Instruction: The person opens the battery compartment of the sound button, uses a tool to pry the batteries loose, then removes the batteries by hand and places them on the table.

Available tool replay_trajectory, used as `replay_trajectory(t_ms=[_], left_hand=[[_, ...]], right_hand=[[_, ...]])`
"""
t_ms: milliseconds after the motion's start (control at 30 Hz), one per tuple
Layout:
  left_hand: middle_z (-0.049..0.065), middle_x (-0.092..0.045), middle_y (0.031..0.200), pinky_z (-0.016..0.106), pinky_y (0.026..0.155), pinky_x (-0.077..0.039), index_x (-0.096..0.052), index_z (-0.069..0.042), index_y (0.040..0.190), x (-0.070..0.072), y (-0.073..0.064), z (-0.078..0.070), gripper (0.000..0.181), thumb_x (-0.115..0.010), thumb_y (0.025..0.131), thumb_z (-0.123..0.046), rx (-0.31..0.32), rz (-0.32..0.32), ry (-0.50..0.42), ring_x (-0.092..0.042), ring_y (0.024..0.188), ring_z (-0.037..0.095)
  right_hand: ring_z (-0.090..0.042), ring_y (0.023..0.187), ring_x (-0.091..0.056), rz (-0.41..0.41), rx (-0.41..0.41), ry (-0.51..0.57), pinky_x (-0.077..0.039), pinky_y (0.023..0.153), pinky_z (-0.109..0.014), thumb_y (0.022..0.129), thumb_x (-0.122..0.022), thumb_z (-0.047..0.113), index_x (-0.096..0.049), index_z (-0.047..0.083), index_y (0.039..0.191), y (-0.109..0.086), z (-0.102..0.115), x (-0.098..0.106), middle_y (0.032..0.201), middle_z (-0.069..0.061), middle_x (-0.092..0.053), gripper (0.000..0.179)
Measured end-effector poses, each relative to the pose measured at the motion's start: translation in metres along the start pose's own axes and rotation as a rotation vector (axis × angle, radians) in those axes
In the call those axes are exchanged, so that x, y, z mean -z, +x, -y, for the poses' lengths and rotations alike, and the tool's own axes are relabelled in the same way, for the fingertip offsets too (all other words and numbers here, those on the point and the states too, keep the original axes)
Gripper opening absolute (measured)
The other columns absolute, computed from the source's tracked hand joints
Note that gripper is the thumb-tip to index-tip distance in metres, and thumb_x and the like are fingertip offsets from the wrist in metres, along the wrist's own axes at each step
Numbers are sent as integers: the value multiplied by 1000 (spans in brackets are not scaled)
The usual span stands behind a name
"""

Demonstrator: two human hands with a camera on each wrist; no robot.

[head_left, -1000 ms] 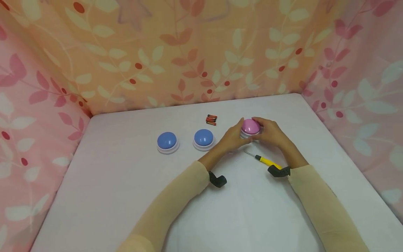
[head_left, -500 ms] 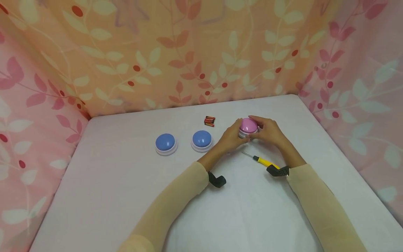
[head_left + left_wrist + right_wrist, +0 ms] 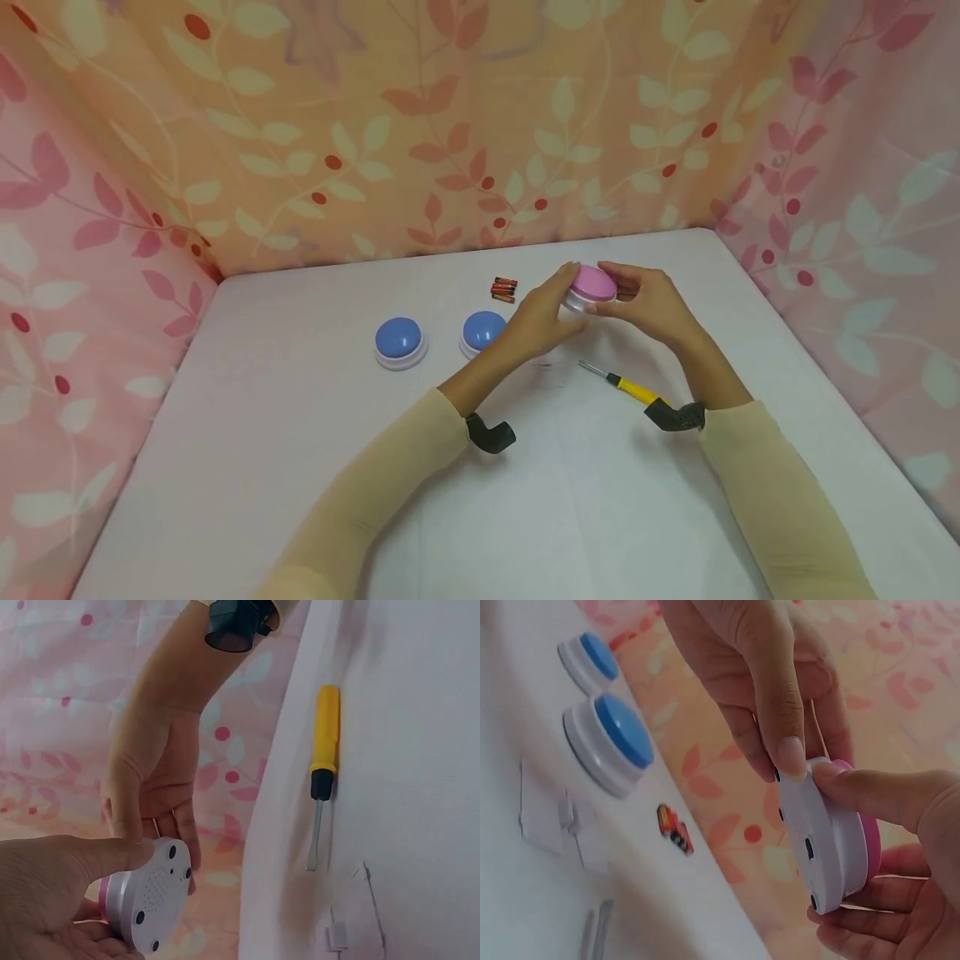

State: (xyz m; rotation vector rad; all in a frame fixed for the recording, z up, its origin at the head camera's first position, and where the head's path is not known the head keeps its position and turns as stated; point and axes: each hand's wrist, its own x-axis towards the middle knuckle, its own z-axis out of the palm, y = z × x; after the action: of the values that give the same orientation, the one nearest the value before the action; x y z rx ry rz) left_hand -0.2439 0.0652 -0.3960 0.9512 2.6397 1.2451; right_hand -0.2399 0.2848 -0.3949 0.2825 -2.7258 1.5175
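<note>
A pink push button (image 3: 593, 283) with a round white base is held up off the table between both hands. My left hand (image 3: 536, 321) pinches its left side, thumb on the base rim. From the right, my right hand (image 3: 656, 302) grips it with thumb and fingers. In the left wrist view the underside of the white base (image 3: 159, 894) shows dark round feet and a patch of small holes. The right wrist view has the button (image 3: 832, 840) tilted on edge, pink dome facing away to the right.
Two blue push buttons (image 3: 397, 337) (image 3: 483, 330) stand left of my hands. Several red batteries (image 3: 504, 289) lie behind them. A yellow-handled screwdriver (image 3: 633, 389) lies in front of the right hand. Thin white pieces (image 3: 544, 810) lie flat on the white table (image 3: 300, 417).
Both hands have raised the pink button from the table and tilted its dome. The forearms have spread slightly apart. The blue buttons, batteries and screwdriver stay in place.
</note>
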Motion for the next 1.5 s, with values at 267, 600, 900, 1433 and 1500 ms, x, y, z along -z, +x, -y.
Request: replay_trajectory(t_ms=[267, 600, 900, 1433, 1500], left_hand=[[7, -34, 163, 31, 116, -34, -30, -9, 159, 27, -22, -4, 85, -79, 91, -21, -41, 16, 5, -34, 149, 20], [8, -29, 165, 36, 118, -31, -28, -13, 161, 41, -47, -1, 89, -81, 89, -20, -94, 1, -20, -27, 151, 19], [-9, -21, 167, 37, 117, -33, -22, -25, 163, 51, -69, 2, 101, -85, 84, -15, -164, -34, -32, -27, 151, 12], [1, -32, 164, 36, 118, -33, -31, -12, 160, 70, -84, 28, 110, -95, 69, -10, -473, -78, -148, -30, 150, 17], [-1, -32, 164, 35, 117, -34, -31, -12, 160, 73, -85, 31, 112, -95, 68, -11, -476, -30, -162, -31, 150, 16]], right_hand=[[-25, 125, -62, 32, -61, 127, -52, 95, -26, 85, -84, 31, -54, 12, 147, -11, 26, -7, 141, -9, -61, 72], [-25, 117, -66, 85, -81, 159, -53, 98, -31, 90, -79, 35, -54, 12, 147, -19, 47, -21, 134, -13, -65, 66], [-22, 105, -67, 189, -111, 360, -56, 91, -29, 103, -61, 31, -56, -8, 138, -18, 46, -34, 129, -17, -64, 52], [-43, 115, -61, 678, -306, 1202, -39, 104, -63, 110, -36, 43, -29, 25, 155, -24, 35, -69, 141, -18, -41, 49], [-43, 110, -64, 705, -327, 1170, -44, 101, -61, 110, -36, 44, -33, 24, 152, -24, 36, -71, 137, -18, -47, 47]])
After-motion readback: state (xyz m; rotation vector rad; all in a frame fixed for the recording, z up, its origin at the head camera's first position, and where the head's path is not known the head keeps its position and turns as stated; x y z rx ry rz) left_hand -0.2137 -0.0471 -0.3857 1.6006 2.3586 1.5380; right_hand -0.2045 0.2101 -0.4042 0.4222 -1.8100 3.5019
